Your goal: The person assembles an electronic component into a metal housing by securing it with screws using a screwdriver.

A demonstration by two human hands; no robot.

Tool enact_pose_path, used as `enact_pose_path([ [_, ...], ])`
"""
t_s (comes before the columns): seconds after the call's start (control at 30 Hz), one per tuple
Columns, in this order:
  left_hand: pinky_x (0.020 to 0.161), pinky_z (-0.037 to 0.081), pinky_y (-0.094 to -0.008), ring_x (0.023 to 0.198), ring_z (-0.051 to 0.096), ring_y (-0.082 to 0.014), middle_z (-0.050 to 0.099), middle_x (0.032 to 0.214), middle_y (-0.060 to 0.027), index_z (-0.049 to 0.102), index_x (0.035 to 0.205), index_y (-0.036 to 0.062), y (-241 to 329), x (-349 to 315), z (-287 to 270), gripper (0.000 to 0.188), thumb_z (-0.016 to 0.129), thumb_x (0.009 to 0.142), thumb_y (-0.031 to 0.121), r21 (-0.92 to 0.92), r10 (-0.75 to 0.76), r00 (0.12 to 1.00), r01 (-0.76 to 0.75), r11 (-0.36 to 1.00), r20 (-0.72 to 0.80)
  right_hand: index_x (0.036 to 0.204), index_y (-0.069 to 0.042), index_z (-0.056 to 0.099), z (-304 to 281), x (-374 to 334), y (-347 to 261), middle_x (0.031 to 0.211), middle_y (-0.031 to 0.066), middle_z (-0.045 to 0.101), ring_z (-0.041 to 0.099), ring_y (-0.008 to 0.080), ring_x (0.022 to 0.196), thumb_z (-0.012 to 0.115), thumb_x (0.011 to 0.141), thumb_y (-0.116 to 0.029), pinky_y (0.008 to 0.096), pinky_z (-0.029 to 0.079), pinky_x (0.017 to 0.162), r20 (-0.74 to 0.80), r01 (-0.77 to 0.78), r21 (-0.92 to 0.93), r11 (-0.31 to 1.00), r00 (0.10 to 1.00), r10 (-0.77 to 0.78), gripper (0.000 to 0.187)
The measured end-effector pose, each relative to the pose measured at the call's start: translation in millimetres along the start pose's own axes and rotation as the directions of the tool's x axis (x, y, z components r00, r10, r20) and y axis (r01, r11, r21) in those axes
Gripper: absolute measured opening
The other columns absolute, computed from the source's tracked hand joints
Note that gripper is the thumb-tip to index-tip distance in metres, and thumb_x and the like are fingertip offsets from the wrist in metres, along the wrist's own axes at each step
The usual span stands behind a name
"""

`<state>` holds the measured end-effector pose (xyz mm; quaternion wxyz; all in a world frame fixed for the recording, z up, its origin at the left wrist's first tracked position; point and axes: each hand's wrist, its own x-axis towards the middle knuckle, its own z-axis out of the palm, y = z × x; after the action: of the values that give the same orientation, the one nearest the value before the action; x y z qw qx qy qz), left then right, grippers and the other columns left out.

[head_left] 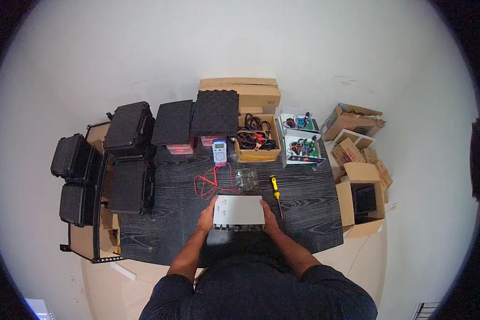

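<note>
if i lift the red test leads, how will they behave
The red test leads will probably be floppy, since they lie in loose loops. They may tangle, as the loops cross. They could tug the multimeter, since they seem to reach it.

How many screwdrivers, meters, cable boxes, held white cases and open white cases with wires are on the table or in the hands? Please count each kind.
Screwdriver: 1
Meter: 1
Cable box: 1
Held white case: 1
Open white cases: 2
Total: 6

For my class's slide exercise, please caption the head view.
Left hand and right hand grip a white box near a yellow-handled screwdriver.
</note>
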<state>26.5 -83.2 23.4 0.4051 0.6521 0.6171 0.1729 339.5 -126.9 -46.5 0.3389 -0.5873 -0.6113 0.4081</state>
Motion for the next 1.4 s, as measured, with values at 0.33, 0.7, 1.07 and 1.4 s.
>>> enact_pose_path([
  [0.33,0.098,0.052,-0.0547,0.117,0.067,-0.0462,0.066,0.129,-0.0292,0.017,0.166,0.0306,-7.6,-15.1,13.3,0.08,0.055,0.098,0.01,-0.03,-0.057,0.997,0.056,0.998,-0.058,0.156,-0.007,0.034,-14.2,12.4,-6.1,0.149,0.0239,0.053,0.055,0.0382,0.136,0.056,0.099,-0.006,0.041,0.047,0.111,0.061,0.18,-0.208,0.961,0.983,-0.171,0.061],
  [0.7,0.093,0.053,-0.0577,0.112,0.066,-0.0493,0.069,0.121,-0.03,0.001,0.167,0.0229,-11.2,-23.6,-12.6,0.101,0.065,0.091,0.004,0.038,0.123,0.99,-0.126,0.991,0.072,0.165,-0.005,0.011,-31.1,7.9,-32.4,0.155,0.0261,0.047,0.049,0.0377,0.143,0.061,0.098,-0.013,0.0404,0.039,0.118,0.188,0.3,-0.262,0.917,0.948,-0.256,0.085],
  [1.07,0.102,0.052,-0.0505,0.123,0.064,-0.0448,0.064,0.136,-0.0286,-0.002,0.167,0.0179,-18.1,-21.4,-6.5,0.1,0.055,0.089,-0.008,-0.096,0.202,0.975,-0.193,0.977,0.093,0.166,-0.014,-0.009,-38.8,-6.2,-60.7,0.153,0.0283,0.048,0.055,0.0422,0.136,0.052,0.099,-0.01,0.0438,0.047,0.11,0.251,0.134,-0.235,0.963,0.965,-0.073,0.091],
  [1.4,0.092,0.055,-0.0406,0.119,0.068,-0.0248,0.068,0.134,-0.018,0.034,0.16,0.0056,-65.5,-43.8,6.3,0.073,0.052,0.089,-0.003,-0.485,0.242,0.954,-0.129,0.865,0.178,0.157,-0.01,0.043,-12.1,-23.1,25.1,0.13,0.0201,0.068,0.068,0.0285,0.114,0.051,0.09,0.003,0.0426,0.062,0.087,0.203,-0.139,-0.06,0.988,0.968,0.149,0.068],
])
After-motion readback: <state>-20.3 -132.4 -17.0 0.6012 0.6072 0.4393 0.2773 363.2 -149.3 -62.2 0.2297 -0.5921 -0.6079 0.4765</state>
